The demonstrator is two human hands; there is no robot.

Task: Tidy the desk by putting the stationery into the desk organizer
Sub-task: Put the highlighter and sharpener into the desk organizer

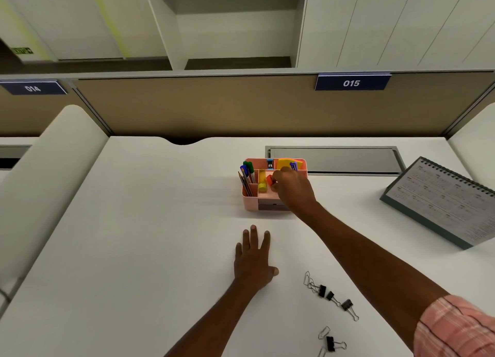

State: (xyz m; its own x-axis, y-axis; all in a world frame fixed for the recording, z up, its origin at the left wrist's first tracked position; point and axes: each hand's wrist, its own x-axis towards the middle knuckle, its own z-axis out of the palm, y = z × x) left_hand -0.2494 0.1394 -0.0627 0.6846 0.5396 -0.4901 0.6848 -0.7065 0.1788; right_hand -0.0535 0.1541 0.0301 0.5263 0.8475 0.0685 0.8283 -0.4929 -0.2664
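A pink desk organizer (250, 204) stands mid-desk, holding pens (247, 173) at its left, a yellow glue stick (262, 181), yellow sticky notes (288, 163) and a small blue item (270, 164). My right hand (293, 189) reaches into its middle compartment, fingers pinched on a small orange object (270, 180). My left hand (254, 259) lies flat on the desk in front of the organizer, fingers spread, holding nothing. Black binder clips (330, 295) and paper clips (308, 280) lie at the near right; another binder clip (332, 343) and paper clip (324, 331) sit closer to me.
A spiral desk calendar (442, 198) stands at the right. A grey cable hatch (348, 160) is set into the desk behind the organizer. A beige partition (214, 107) closes the back, and a rounded white divider (53, 169) borders the left.
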